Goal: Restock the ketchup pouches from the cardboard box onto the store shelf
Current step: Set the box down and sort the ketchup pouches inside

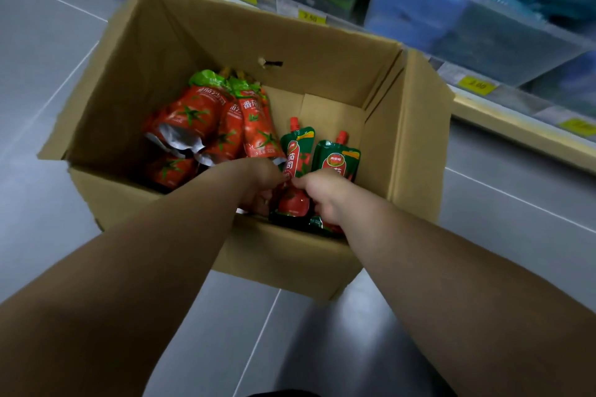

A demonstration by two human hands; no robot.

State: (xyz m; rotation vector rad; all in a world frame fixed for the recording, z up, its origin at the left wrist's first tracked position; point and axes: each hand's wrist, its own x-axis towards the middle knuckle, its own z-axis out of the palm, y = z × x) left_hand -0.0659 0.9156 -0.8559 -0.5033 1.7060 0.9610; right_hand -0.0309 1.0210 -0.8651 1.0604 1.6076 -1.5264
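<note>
In the cardboard box (pixel 180 51) on the floor (pixel 48 42), red ketchup pouches (pixel 206 119) fill the left side. The left grip (pixel 261 182) and right grip (pixel 322 195) curl narrow against a green spouted ketchup pouch (pixel 295 161) near the box's near wall; I cannot tell whether either holds it.

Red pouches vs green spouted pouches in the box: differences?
Red pouches have green tops and no visible cap; green spouted pouches carry red caps. Red pouches are piled at left, silver bottoms showing; green spouted pouches lie side by side at right. Both show tomato artwork and sit in the cardboard box.
</note>
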